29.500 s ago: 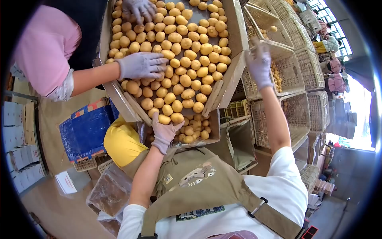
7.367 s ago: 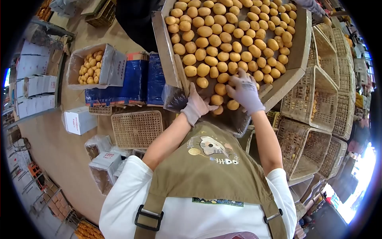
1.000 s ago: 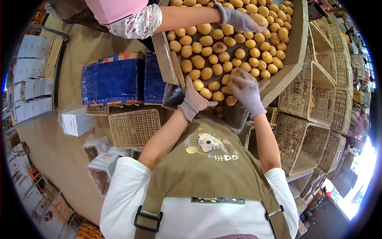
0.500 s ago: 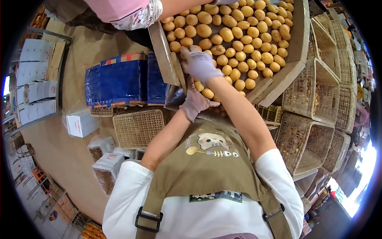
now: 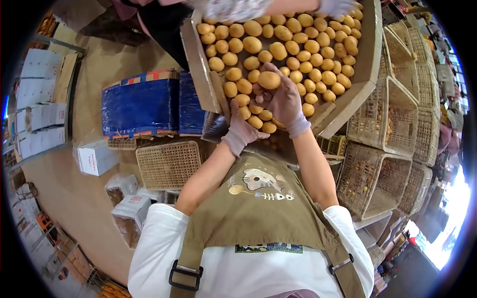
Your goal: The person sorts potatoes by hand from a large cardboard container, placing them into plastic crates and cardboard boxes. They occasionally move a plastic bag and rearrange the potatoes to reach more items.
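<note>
A wide tray point(image 5: 354, 102) with raised edges holds many round yellow-brown potatoes point(image 5: 252, 44). My right hand point(image 5: 289, 103), in a pale glove, is over its near part, palm turned inward. The fingers of that hand are closed about one larger potato point(image 5: 269, 80), lifted above the others. At the tray's near left corner is my gloved left hand point(image 5: 240, 130), with thumb and fingers apart, cupped beside several potatoes point(image 5: 255, 121) in the narrow outlet. Its fingertips are partly hidden against the tray's side.
Across the tray, another person's gloved hand point(image 5: 338, 6) reaches over the potatoes. Stacked plastic crates point(image 5: 382, 114) stand on the right. A blue-wrapped stack point(image 5: 140, 104), an upturned crate point(image 5: 169, 164) and a white box point(image 5: 98, 157) are on the left.
My right hand has drawn back from the tray's left side and turned over, now with a potato in it. My left hand stays near the corner. The other person's arm has moved rightward.
</note>
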A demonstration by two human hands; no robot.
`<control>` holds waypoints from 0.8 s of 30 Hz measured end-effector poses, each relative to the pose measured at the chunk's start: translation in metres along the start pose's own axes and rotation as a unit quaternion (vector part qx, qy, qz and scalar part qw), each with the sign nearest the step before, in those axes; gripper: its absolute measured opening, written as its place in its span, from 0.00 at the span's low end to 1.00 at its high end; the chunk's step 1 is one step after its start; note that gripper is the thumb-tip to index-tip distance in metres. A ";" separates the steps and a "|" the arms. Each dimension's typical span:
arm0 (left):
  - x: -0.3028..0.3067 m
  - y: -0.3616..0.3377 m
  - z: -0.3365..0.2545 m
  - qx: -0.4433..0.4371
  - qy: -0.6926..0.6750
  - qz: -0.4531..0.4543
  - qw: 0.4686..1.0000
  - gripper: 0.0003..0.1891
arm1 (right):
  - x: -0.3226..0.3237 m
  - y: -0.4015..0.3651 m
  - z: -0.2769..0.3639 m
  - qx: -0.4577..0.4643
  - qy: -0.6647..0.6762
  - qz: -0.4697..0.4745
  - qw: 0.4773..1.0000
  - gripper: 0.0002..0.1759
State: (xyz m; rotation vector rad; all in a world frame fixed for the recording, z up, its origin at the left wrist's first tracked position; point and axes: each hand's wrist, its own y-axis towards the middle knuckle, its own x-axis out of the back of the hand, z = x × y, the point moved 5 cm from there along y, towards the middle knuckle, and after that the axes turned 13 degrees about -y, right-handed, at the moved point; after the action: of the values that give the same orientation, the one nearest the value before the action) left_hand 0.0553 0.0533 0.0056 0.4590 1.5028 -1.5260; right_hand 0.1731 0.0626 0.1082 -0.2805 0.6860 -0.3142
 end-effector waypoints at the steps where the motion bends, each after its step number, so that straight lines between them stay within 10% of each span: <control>1: 0.001 0.001 0.001 -0.003 0.005 0.016 1.000 0.54 | 0.014 -0.006 -0.005 -0.003 0.006 -0.004 1.000 0.29; 3: 0.013 0.009 -0.005 0.010 0.055 0.041 0.998 0.56 | 0.042 -0.014 -0.018 -0.011 0.000 -0.008 1.000 0.29; 4: -0.015 0.002 -0.004 0.139 -0.077 0.269 0.950 0.59 | 0.036 -0.022 -0.015 -0.033 0.045 -0.059 0.997 0.30; 6: -0.005 0.002 -0.002 0.069 -0.044 0.154 0.985 0.55 | 0.042 -0.030 -0.020 -0.020 0.096 -0.041 0.994 0.32; 14: 0.003 0.006 -0.005 0.096 0.008 0.157 0.983 0.59 | 0.042 -0.047 -0.015 0.022 0.190 -0.032 0.981 0.29; 24: -0.007 -0.007 -0.002 0.048 0.014 0.057 0.997 0.54 | 0.101 -0.179 0.020 0.075 0.010 -0.041 0.996 0.28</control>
State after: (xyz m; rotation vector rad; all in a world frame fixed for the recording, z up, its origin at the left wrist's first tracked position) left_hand 0.0530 0.0566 0.0151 0.6153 1.4040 -1.5114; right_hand 0.2257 -0.1361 0.1286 -0.1635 0.6673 -0.4451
